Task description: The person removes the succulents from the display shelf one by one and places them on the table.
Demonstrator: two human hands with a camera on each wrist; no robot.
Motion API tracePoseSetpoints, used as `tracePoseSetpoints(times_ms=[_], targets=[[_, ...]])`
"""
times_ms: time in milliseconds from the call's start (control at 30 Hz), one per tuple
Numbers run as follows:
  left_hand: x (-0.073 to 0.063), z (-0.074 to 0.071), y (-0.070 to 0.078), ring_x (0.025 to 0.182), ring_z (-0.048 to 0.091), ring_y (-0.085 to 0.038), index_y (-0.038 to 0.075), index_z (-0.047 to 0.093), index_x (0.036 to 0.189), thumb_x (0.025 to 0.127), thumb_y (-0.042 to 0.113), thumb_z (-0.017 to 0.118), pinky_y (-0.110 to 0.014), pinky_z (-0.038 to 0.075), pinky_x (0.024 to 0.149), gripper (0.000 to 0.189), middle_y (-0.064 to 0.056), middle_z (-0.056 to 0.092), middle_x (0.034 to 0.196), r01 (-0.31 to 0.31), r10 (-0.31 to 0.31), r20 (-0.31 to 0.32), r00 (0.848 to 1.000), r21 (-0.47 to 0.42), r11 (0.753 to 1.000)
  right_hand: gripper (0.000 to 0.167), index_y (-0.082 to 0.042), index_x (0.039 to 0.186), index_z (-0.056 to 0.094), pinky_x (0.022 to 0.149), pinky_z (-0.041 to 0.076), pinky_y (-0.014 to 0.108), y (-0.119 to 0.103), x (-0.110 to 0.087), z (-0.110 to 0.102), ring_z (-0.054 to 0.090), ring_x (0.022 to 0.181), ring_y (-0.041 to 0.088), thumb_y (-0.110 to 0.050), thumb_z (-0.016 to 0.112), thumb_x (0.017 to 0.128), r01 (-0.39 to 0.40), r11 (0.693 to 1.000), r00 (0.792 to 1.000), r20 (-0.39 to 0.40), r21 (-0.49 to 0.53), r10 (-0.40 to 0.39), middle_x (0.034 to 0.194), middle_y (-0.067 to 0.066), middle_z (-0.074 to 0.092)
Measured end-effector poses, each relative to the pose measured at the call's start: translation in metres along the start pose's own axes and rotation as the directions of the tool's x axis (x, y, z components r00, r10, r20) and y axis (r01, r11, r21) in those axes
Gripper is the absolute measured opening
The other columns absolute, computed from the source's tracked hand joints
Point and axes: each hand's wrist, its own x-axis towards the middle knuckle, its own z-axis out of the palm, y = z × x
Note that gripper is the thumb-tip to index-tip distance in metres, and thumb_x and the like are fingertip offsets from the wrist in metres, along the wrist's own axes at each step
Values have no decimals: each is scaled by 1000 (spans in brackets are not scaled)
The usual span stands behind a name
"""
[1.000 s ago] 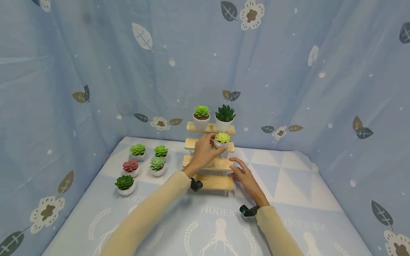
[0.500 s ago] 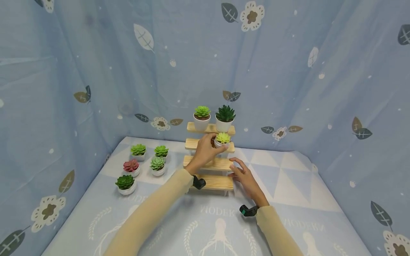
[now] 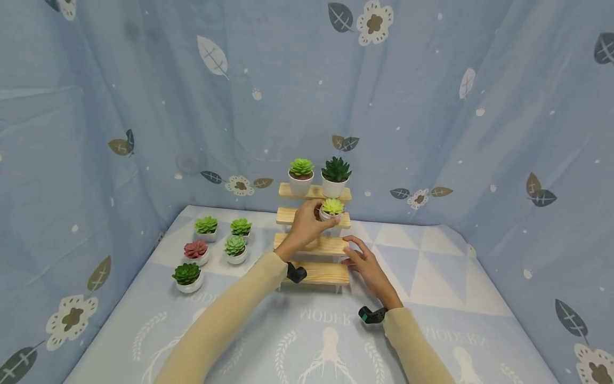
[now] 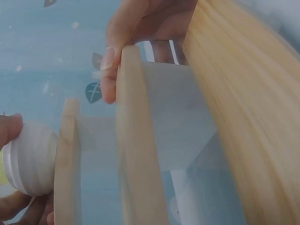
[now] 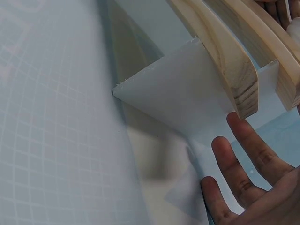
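My left hand (image 3: 307,221) pinches a small white pot with a yellow-green succulent (image 3: 332,207). The pot is upright at the right end of the second tier from the top of a wooden plant stand (image 3: 318,273). In the left wrist view, fingers and thumb grip the white pot (image 4: 32,158) close against the board. At the stand's right side is my right hand (image 3: 366,266), its fingertips at the ends of the lower tiers. The right wrist view shows spread, slightly bent fingers (image 5: 234,173), one tip touching a board's end beside the white side panel (image 5: 173,89).
On the top tier stand a light green succulent (image 3: 300,176) and a dark green succulent (image 3: 335,176) in white pots. Several more potted succulents, including a red one (image 3: 196,252), sit on the table at left. A patterned blue curtain (image 3: 259,106) surrounds the table.
Almost nothing differs. My left hand keeps its hold on the succulent pot at the second tier, and the right hand stays at the stand's side.
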Motion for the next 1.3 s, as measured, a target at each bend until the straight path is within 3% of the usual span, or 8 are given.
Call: tracePoseSetpoints(times_ms=[200, 600, 833, 1133, 1300], targets=[[-1, -3, 1, 82, 56, -19, 9, 64, 132, 90, 34, 83, -32, 48, 67, 53, -7, 62, 109, -11, 11, 7, 1000, -2, 1000, 51, -23, 155, 42, 107, 44, 55, -10, -3, 2, 56, 125, 50, -37, 56, 108, -34, 999, 999, 19, 26, 34, 133, 15, 59], [-1, -10, 2, 86, 58, -17, 9, 61, 133, 88, 38, 84, -32, 50, 70, 59, -4, 64, 112, 15, -15, 19, 1000, -11, 1000, 50, -30, 149, 48, 104, 46, 54, -1, 4, 5, 64, 116, 40, -49, 60, 103, 12, 1000, 1000, -16, -10, -12, 132, 16, 59], [-6, -13, 0, 90, 57, -17, 11, 60, 134, 89, 41, 82, -35, 51, 74, 59, -2, 62, 114, -14, 15, 19, 1000, -21, 1000, 51, -31, 148, 49, 101, 50, 50, 0, 4, 5, 66, 113, 36, -50, 60, 102, 15, 1000, 999, -32, -22, -16, 131, 15, 60], [-20, -20, 1, 104, 60, -18, 13, 59, 135, 88, 39, 83, -38, 53, 90, 59, -1, 63, 118, -48, 52, 75, 996, -54, 997, 53, -26, 151, 46, 100, 50, 49, 0, -1, 6, 66, 112, 35, -49, 58, 104, 8, 1000, 999, -35, -28, -9, 132, 17, 59], [-29, -25, 2, 107, 61, -19, 11, 59, 137, 89, 43, 81, -39, 53, 93, 62, -3, 63, 122, -62, 66, 75, 995, -59, 996, 55, -25, 152, 45, 101, 50, 50, 0, -4, 5, 66, 111, 33, -49, 58, 104, 9, 999, 999, -48, -37, -11, 133, 18, 58]])
